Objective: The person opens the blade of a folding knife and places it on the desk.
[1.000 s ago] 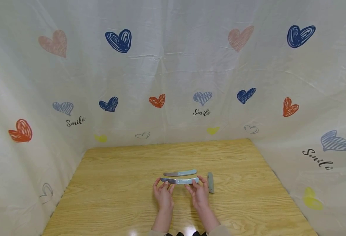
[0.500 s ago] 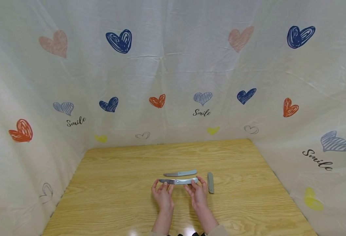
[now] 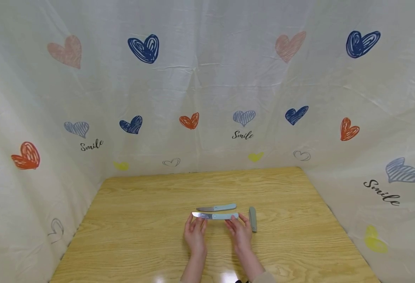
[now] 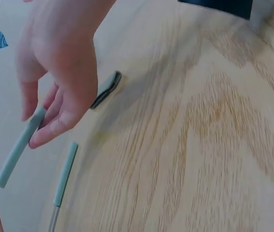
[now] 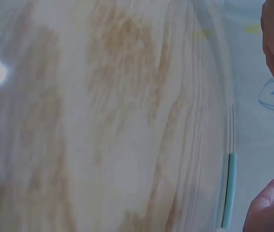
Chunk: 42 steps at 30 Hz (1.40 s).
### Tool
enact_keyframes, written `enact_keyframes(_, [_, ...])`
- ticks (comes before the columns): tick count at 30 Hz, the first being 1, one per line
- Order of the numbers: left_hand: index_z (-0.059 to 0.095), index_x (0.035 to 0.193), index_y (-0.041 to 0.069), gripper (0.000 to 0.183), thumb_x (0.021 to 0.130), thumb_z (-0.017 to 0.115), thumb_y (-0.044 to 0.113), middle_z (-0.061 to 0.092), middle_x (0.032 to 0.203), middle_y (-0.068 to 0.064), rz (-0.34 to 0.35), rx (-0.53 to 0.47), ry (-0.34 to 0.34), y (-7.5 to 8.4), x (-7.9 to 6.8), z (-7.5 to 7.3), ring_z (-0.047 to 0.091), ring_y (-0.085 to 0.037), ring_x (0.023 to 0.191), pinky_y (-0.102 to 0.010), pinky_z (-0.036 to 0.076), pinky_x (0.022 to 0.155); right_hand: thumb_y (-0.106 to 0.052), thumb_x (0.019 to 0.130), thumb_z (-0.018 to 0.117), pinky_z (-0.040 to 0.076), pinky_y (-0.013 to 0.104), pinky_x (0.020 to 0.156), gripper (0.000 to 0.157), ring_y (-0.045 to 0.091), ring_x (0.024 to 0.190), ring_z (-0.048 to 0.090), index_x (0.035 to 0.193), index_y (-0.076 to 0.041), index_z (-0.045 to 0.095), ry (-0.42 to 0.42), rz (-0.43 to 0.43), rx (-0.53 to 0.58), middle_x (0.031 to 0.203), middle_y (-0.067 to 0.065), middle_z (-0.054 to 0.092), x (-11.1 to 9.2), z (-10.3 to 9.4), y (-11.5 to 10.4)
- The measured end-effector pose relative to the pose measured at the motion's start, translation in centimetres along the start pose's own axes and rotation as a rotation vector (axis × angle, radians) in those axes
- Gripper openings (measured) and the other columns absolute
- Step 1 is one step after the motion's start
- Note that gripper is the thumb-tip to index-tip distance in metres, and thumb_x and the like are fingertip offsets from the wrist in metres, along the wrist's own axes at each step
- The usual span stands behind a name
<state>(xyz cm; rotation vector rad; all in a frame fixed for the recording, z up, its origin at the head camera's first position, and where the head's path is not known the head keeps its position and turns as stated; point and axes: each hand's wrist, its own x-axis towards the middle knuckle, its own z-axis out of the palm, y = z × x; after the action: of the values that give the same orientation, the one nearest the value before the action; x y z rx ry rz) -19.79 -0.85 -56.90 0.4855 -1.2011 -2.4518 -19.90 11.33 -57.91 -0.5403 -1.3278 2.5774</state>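
Note:
A folding knife point(image 3: 225, 216) with a pale blue handle, its blade out, is held level above the table between both hands. My left hand point(image 3: 194, 236) pinches the blade near its tip; my right hand point(image 3: 242, 234) pinches the handle end, as the left wrist view also shows at the handle point(image 4: 21, 147). Just beyond lies a second unfolded knife point(image 3: 225, 207) of the same kind, its blade pointing left. A grey-green folded knife point(image 3: 253, 219) lies lengthwise to the right of my right hand. In the right wrist view the held knife is mostly cut off.
The wood-grain table point(image 3: 140, 236) stretches out around the hands. Behind it and along both sides hangs a pale curtain point(image 3: 214, 86) printed with hearts and the word Smile.
Both hands dip slightly left, then return right, with the knife between them. The knife has turned a little, so its blade tip catches the light now. The two lying knives stay put.

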Motion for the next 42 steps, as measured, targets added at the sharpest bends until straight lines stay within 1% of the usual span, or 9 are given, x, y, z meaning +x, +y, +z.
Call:
enact_keyframes(4, [0.033,0.141,-0.017,0.051,0.095,0.053,-0.007,0.054,0.099,-0.012,-0.037,0.038,-0.037,0.0,0.3,-0.5,0.067,-0.011,0.085,-0.029,0.058,0.084,-0.002,0.097,0.054,0.056,0.024,0.081,0.046,0.011,0.082,0.066,0.136,0.007,0.032,-0.055,0.033,-0.022,0.092,0.0,0.063,0.0,-0.8,-0.3])
enact_keyframes(7, [0.029,0.142,-0.018,0.055,0.095,0.054,-0.006,0.053,0.1,-0.012,-0.071,0.09,-0.074,0.1,0.5,-0.9,0.065,-0.01,0.083,-0.031,0.058,0.084,-0.001,0.096,0.054,0.055,0.023,0.08,0.055,0.01,0.082,0.063,0.143,0.007,0.027,-0.099,0.068,-0.068,0.098,-0.001,0.059,-0.1,-1.2,-0.5])
enact_keyframes(11, [0.021,0.147,-0.015,0.059,0.096,0.05,-0.006,0.053,0.101,-0.011,-0.134,0.167,-0.13,0.2,0.6,-1.5,0.064,-0.011,0.086,-0.03,0.057,0.086,0.001,0.094,0.054,0.056,0.025,0.081,0.07,0.012,0.084,0.061,0.152,0.005,0.016,-0.167,0.124,-0.177,0.109,0.006,0.053,-0.1,-1.7,-0.7])
enact_keyframes(16, [0.011,0.15,-0.012,0.066,0.096,0.049,-0.006,0.055,0.098,-0.012,-0.211,0.237,-0.199,0.4,0.8,-2.4,0.064,-0.016,0.09,-0.035,0.056,0.091,0.001,0.093,0.056,0.057,0.03,0.081,0.076,0.015,0.085,0.063,0.154,0.003,0.011,-0.216,0.189,-0.263,0.121,0.017,0.054,0.1,-2.2,-0.9])
enact_keyframes(22, [-0.002,0.15,-0.013,0.075,0.098,0.051,-0.001,0.059,0.103,-0.022,-0.348,0.261,-0.311,0.7,1.6,-3.4,0.066,-0.021,0.091,-0.037,0.055,0.091,-0.003,0.093,0.058,0.059,0.032,0.079,0.08,0.016,0.082,0.065,0.155,0.001,0.007,-0.264,0.241,-0.308,0.104,0.009,0.065,0.5,-2.7,-1.3])
enact_keyframes(25, [-0.004,0.148,-0.014,0.077,0.099,0.052,0.004,0.059,0.107,-0.028,-0.39,0.286,-0.361,0.9,2.1,-3.8,0.067,-0.02,0.088,-0.037,0.056,0.09,-0.005,0.093,0.06,0.059,0.032,0.077,0.083,0.015,0.08,0.066,0.155,-0.001,0.005,-0.283,0.263,-0.34,0.099,0.006,0.069,0.7,-2.9,-1.6])
enact_keyframes(31, [-0.003,0.146,-0.018,0.078,0.098,0.054,0.005,0.063,0.103,-0.027,-0.405,0.415,-0.439,1.1,2.6,-4.5,0.069,-0.019,0.082,-0.034,0.058,0.084,-0.007,0.093,0.06,0.059,0.03,0.072,0.086,0.015,0.078,0.068,0.155,-0.002,0.0,-0.32,0.288,-0.406,0.103,0.007,0.071,0.9,-3.2,-1.8])
enact_keyframes(35, [-0.004,0.146,-0.018,0.083,0.095,0.058,0.003,0.064,0.101,-0.022,-0.411,0.445,-0.455,1.3,2.6,-4.5,0.069,-0.018,0.08,-0.031,0.059,0.081,-0.008,0.093,0.06,0.059,0.029,0.072,0.089,0.015,0.078,0.069,0.155,-0.002,-0.004,-0.347,0.302,-0.422,0.1,0.005,0.071,1.0,-3.4,-1.9])
enact_keyframes(42, [-0.004,0.146,-0.019,0.085,0.091,0.06,-0.003,0.064,0.102,-0.025,-0.384,0.504,-0.51,1.3,2.9,-4.8,0.07,-0.019,0.08,-0.031,0.06,0.078,-0.006,0.092,0.061,0.059,0.028,0.069,0.091,0.015,0.076,0.069,0.155,-0.002,-0.005,-0.35,0.332,-0.429,0.101,0.008,0.072,1.1,-3.4,-1.8])
